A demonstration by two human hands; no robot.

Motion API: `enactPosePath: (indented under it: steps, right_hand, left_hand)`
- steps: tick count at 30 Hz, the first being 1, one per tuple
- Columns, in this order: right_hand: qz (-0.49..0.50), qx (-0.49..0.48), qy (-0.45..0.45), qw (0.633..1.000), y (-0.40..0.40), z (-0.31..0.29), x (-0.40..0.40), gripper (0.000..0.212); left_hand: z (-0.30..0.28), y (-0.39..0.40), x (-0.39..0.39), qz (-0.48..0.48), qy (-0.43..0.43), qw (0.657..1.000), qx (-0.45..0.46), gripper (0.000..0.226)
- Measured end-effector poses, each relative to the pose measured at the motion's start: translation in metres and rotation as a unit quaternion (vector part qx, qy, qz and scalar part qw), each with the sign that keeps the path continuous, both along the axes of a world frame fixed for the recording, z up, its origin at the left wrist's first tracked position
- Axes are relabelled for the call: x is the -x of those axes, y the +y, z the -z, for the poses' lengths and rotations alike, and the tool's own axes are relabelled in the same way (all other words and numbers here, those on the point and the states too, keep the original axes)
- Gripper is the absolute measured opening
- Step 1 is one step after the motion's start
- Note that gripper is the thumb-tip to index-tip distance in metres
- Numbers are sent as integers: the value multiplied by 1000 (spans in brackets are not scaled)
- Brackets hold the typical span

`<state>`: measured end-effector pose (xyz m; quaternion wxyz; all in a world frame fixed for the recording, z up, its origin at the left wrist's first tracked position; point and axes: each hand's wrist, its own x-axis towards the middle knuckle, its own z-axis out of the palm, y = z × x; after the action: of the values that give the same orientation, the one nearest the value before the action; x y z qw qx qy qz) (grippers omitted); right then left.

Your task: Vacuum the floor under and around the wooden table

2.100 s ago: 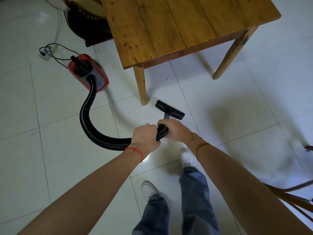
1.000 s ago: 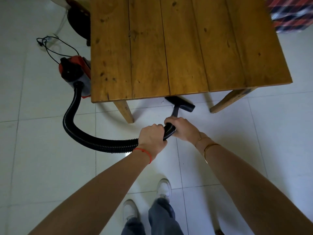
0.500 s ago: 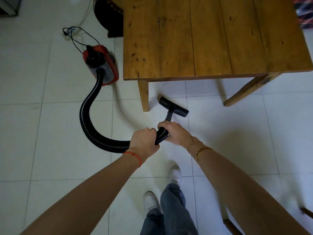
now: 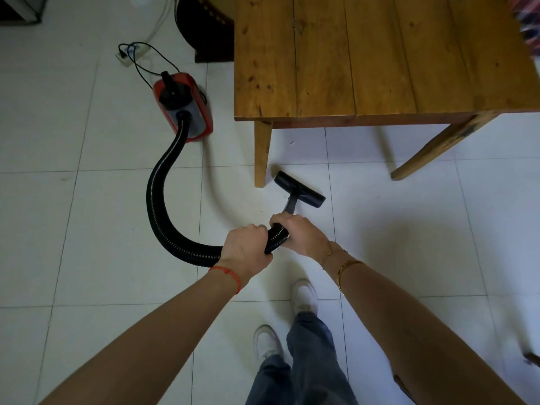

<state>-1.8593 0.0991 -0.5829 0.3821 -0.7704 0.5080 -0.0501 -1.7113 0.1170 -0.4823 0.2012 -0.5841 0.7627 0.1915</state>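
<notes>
A home, a lived-in room by the look of it. Floor was large glossy white ceramic tiles (image 4: 87, 217) with thin grout lines. A rustic plank-topped wooden table (image 4: 365, 54) stood on it, worn and knotty. A small red-and-grey canister vacuum cleaner (image 4: 187, 109) sat on the tiles, its thin black power cord (image 4: 152, 62) running to a white power strip (image 4: 124, 58) lying on the floor. A dark rounded wooden piece of furniture (image 4: 204, 27) stood behind. A patch of plaid fabric (image 4: 529, 21) showed at the far right edge.
</notes>
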Motion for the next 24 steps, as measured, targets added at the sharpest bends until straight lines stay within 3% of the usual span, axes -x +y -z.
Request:
enactPosePath:
  steps: [18,24]
  right_hand:
    - [-55,82,23,995,-136,51,73,21]
    - [-39,164,34,985,-147,69,78,41]
  left_hand:
    - [73,-102,74,-73,22,995,65,23]
    - [89,-116,63,-66,47,993,89,24]
